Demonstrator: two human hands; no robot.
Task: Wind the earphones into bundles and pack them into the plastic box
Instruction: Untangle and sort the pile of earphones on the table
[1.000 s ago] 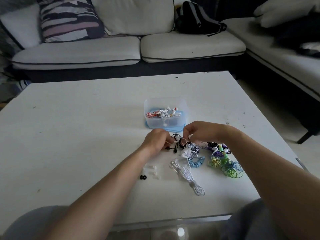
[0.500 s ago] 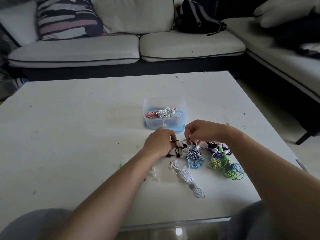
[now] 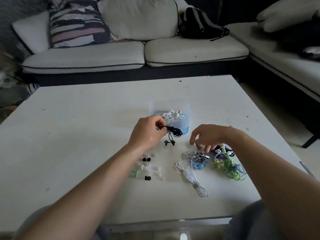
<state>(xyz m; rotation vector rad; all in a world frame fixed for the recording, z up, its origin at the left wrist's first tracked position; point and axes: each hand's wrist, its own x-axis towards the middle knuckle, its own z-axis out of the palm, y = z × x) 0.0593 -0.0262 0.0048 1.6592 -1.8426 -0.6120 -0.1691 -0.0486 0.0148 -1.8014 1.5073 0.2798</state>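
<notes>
Nearest on the white table (image 3: pixel 78 135) there's a loose white earphone set (image 3: pixel 190 177), long axis running diagonally away to the left. Right hand (image 3: pixel 207 135) hovers palm-down over the colored pile (image 3: pixel 223 160), fingers spread, gripping nothing. Left hand (image 3: pixel 147 130) pinches a wound black earphone bundle (image 3: pixel 174 131), buds dangling, right in front of the plastic box (image 3: pixel 170 116).

Plastic box (image 3: pixel 187 110) front hidden behind black earphones (image 3: pixel 174 132); contents blurred.
</notes>
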